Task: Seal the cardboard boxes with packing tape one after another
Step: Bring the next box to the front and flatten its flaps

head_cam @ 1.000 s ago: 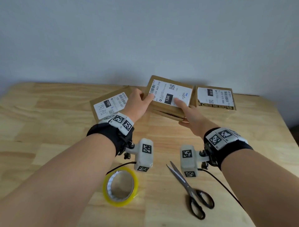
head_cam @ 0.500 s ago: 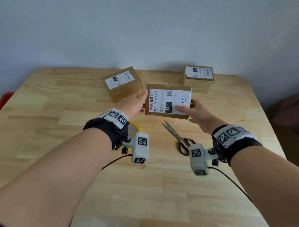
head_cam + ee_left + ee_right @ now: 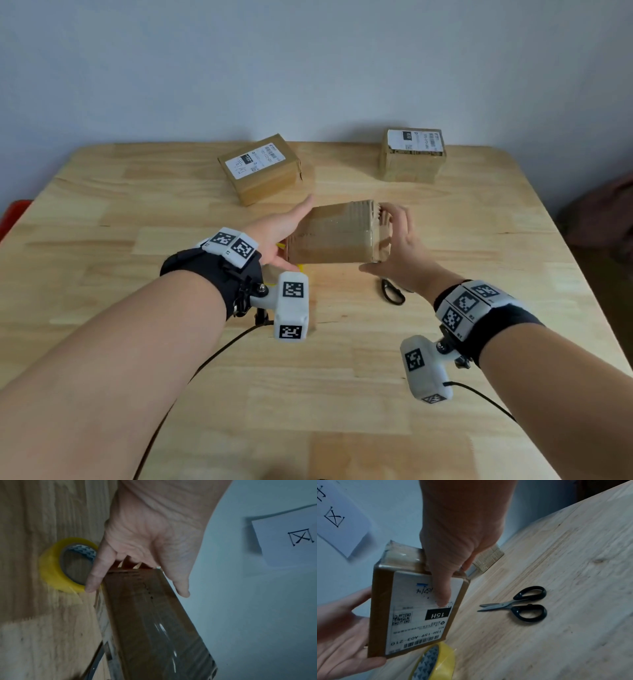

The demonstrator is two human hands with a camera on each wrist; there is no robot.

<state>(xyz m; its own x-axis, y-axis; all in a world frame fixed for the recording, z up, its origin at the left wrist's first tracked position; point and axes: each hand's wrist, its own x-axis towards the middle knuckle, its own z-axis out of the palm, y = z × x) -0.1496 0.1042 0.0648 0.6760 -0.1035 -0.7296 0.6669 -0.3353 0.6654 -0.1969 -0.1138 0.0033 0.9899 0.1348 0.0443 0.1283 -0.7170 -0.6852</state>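
I hold a brown cardboard box [image 3: 334, 233] above the table's middle, its plain taped side facing up. My left hand [image 3: 287, 228] grips its left end, thumb underneath and fingers along the far face. At the right end, my right hand [image 3: 394, 236] grips with the thumb [image 3: 442, 592] on the white "15H" label, which the box [image 3: 412, 608] turns toward the table. Right under the box [image 3: 154, 622] lies the yellow tape roll [image 3: 56, 566], mostly hidden in the head view. Two more labelled boxes stand at the back, one at centre [image 3: 262, 168] and one at right [image 3: 412, 154].
Black-handled scissors [image 3: 522, 604] lie shut on the wooden table [image 3: 342, 394] just right of the tape roll [image 3: 436, 661]; only a handle [image 3: 393, 295] shows in the head view. The wall rises behind the table's far edge. Something red [image 3: 13, 216] sits at the left edge.
Both hands brought the box from the back row toward me and turned it over, so the label now faces down. It now hangs over the tape roll and scissors.
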